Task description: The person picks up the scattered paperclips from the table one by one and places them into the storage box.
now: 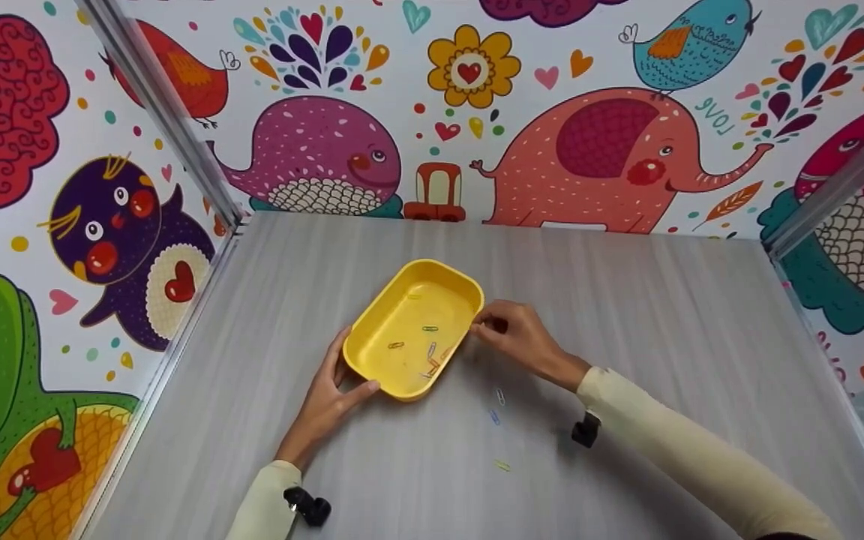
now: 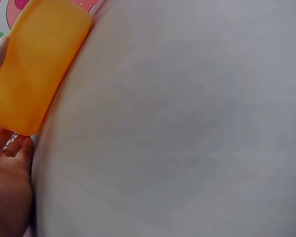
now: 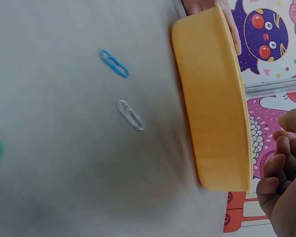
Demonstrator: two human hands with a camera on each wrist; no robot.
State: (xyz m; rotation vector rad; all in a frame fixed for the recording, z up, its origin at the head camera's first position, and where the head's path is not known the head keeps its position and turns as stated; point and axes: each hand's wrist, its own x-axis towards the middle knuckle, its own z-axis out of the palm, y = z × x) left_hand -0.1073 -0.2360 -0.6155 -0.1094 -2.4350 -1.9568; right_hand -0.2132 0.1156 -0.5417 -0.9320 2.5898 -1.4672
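A yellow plastic tray [image 1: 383, 315] with rounded corners rests at a slant on the table, several coloured paper clips [image 1: 430, 328] inside it. My left hand [image 1: 327, 397] grips its near left corner, thumb at the near wall and fingers along the left side. By the right rim is my right hand [image 1: 518, 337], fingers bent and thumb close to the index finger; whether a clip is between them does not show. On the table nearby lie a white paper clip [image 3: 130, 115], a blue paper clip [image 3: 114, 63] and a yellow-green paper clip [image 1: 502, 465].
The grey wood-grain table [image 1: 664, 322] meets printed cartoon walls [image 1: 447, 112] at the back and both sides. Metal strips [image 1: 169, 112] run along the wall corners. Each sleeve carries a small black wrist device [image 1: 586, 430].
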